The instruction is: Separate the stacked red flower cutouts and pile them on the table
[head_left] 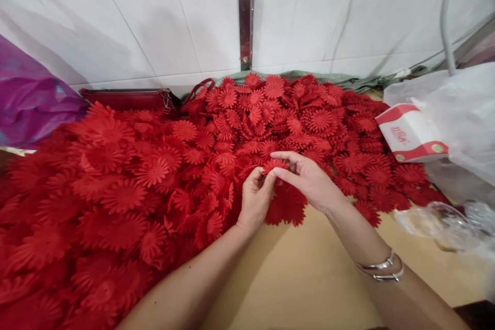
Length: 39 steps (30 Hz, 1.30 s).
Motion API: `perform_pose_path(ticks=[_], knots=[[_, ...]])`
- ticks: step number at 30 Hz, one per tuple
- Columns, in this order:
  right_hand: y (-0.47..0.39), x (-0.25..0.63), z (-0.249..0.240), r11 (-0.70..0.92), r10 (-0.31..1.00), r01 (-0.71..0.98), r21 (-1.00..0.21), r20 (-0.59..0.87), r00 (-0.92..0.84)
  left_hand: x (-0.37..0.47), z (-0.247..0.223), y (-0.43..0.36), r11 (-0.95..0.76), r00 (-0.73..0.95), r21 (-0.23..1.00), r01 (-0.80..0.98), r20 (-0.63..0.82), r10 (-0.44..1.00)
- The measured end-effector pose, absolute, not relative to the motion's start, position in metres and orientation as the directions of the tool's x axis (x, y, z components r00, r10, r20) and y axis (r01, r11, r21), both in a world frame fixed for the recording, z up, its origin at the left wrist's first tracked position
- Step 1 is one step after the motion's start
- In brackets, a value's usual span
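Between my two hands is a small red artificial flower piece [275, 165], with thin petals around its rim. My left hand [255, 196] pinches its near left side between thumb and fingers. From the right, my right hand [309, 178] grips the same piece, thumb in front and fingers curled behind it. Right below my hands, more red flower pieces [286, 206] lie on the tan tabletop [297, 273]. A large heap of loose red flower pieces [124, 196] spreads to the left of my hands, and more are piled behind and to the right.
A red purse [124, 99] lies against the white tiled wall [135, 20], below a metal bracket [246, 26]. At left is a purple bag [34, 93]. On the right are a white and red box [412, 134], a translucent plastic bag [467, 118] and clear plastic items [444, 221].
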State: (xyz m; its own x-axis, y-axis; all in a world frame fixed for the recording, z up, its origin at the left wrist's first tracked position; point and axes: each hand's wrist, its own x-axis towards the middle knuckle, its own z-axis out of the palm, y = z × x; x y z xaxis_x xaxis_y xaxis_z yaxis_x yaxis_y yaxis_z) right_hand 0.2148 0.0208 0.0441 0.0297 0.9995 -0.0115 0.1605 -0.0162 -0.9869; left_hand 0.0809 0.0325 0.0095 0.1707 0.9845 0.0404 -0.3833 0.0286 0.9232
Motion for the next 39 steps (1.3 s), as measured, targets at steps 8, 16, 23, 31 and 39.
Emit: perform_pose_path(ticks=[8, 16, 23, 31, 39], knots=[[0.025, 0.211, 0.016, 0.064, 0.998, -0.062, -0.996, 0.065, -0.01, 0.081, 0.013, 0.039, 0.022, 0.237, 0.945, -0.326, 0.059, 0.97], [0.026, 0.219, 0.018, 0.092, 0.982, 0.031, -0.995, 0.096, 0.161, 0.083, 0.009, 0.033, -0.052, 0.122, 0.957, -0.285, 0.091, 0.988], [0.025, 0.217, 0.019, 0.117, 0.983, 0.193, -0.974, 0.142, 0.119, 0.081, 0.012, 0.034, -0.042, 0.196, 0.954, -0.298, 0.104, 0.975], [0.024, 0.216, 0.02, 0.117, 0.978, 0.285, -0.951, 0.16, 0.133, 0.083, 0.01, 0.035, 0.018, 0.225, 0.932, -0.361, 0.069, 0.972], [0.025, 0.218, 0.021, 0.144, 0.974, 0.282, -0.949, 0.186, 0.128, 0.082, 0.003, 0.04, 0.003, 0.161, 0.938, -0.348, 0.056, 0.985]])
